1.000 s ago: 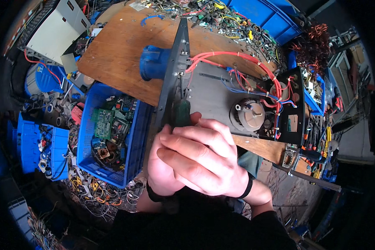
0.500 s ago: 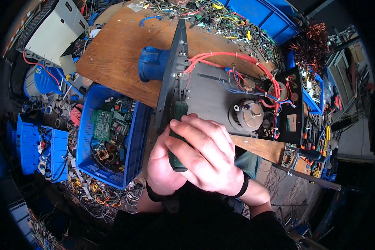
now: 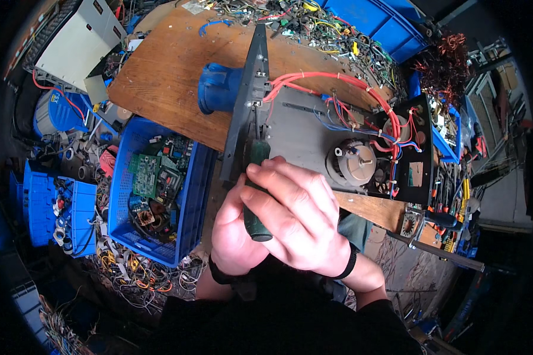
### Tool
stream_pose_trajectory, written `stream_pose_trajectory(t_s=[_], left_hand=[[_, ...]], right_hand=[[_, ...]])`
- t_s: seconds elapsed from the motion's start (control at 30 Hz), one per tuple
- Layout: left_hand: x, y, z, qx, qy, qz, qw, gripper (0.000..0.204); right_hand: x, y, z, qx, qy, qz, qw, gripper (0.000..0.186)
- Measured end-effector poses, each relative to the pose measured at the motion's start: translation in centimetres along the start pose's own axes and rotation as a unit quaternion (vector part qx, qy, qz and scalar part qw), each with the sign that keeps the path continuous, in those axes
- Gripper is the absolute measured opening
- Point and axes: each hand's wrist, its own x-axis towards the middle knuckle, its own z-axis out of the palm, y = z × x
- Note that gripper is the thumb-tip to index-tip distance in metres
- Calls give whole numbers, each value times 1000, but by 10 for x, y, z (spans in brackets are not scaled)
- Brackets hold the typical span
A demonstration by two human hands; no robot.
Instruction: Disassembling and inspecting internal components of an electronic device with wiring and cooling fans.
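A screwdriver with a dark green handle [image 3: 257, 220] points away from me, its thin shaft reaching a terminal fitting [image 3: 256, 102] on the inner side of an upright dark panel [image 3: 243, 127]. My right hand [image 3: 305, 222] is closed over the handle from the right. Against the handle's left side rests my left hand [image 3: 234, 239], closed, its fingers mostly hidden. The panel belongs to an opened grey metal chassis [image 3: 299, 133], which carries a thick red cable bundle [image 3: 361, 89], thin blue and red wires, and a round coil-like part [image 3: 354, 163].
Under the chassis is a wooden tabletop [image 3: 166, 77], with a blue cylindrical piece [image 3: 220, 89] beside the panel. A blue crate [image 3: 186, 219] of circuit boards stands left. Wire scraps [image 3: 337, 44] cover the far edge; a clamp-like metal tool [image 3: 410, 223] sits at the right edge.
Both hands and the screwdriver have shifted slightly right, and the handle's butt end has swung a little right. The shaft still reaches the terminal fitting.
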Motion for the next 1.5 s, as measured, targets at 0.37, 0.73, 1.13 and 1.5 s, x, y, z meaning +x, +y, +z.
stream_pose_trajectory(t_s=[0.37, 0.73, 1.13, 1.5], left_hand=[[3, -2, 9, 179, -35, 47, 982, 41], [-1, 7, -10, 25, -57, -23, 998, 62], [1, 8, -8, 32, -43, -34, 998, 54], [3, 4, -5, -19, -100, -45, 994, 51]], right_hand=[[12, -8, -6, 17, -43, 43, 998, 39], [6, -9, -16, 39, -46, 23, 998, 42], [-11, -6, -12, -47, -19, 5, 999, 23], [-15, -12, -4, 22, 21, 40, 999, 33]])
